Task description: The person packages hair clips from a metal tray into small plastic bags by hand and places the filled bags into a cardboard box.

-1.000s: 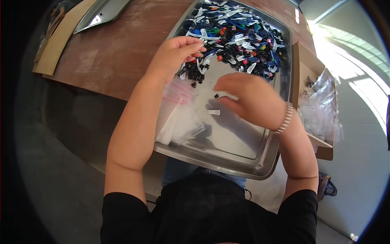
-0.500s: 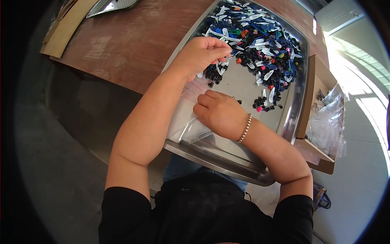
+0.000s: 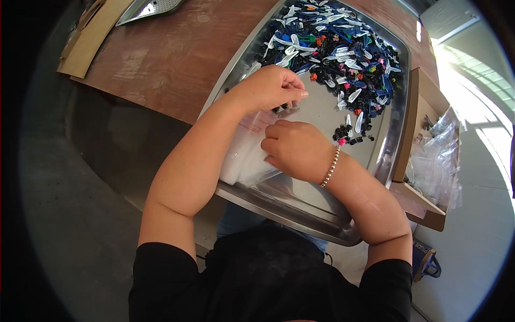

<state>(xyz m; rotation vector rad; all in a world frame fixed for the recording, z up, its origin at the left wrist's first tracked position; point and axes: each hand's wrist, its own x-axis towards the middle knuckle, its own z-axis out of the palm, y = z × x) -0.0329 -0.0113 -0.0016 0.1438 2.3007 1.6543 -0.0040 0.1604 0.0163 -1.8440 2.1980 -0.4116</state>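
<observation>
My left hand [image 3: 276,88] is over the left part of a metal tray [image 3: 322,206], thumb and fingers pinched together. What sits in the pinch, if anything, is too small or hidden to name. Just below and left of it lies a stack of clear plastic bags [image 3: 236,161] with red lines near the top. My right hand [image 3: 300,150], with a beaded bracelet at the wrist, has curled fingers closed at the right edge of the top plastic bag. Small black hair claws [image 3: 280,108] lie partly hidden under my left hand. A heap of hair clips [image 3: 343,53] fills the tray's far side.
A smaller group of black claws and white snap clips [image 3: 351,131] lies at the tray's right. Beside the tray stands a cardboard box [image 3: 405,139] with filled clear bags [image 3: 434,155]. On the wooden table [image 3: 155,70] are a perforated metal scoop [image 3: 153,9] and a board [image 3: 94,45].
My left hand has come down from the clip heap towards the plastic bags, still pinched. My right hand has shifted slightly right and stays at the bag's edge.
</observation>
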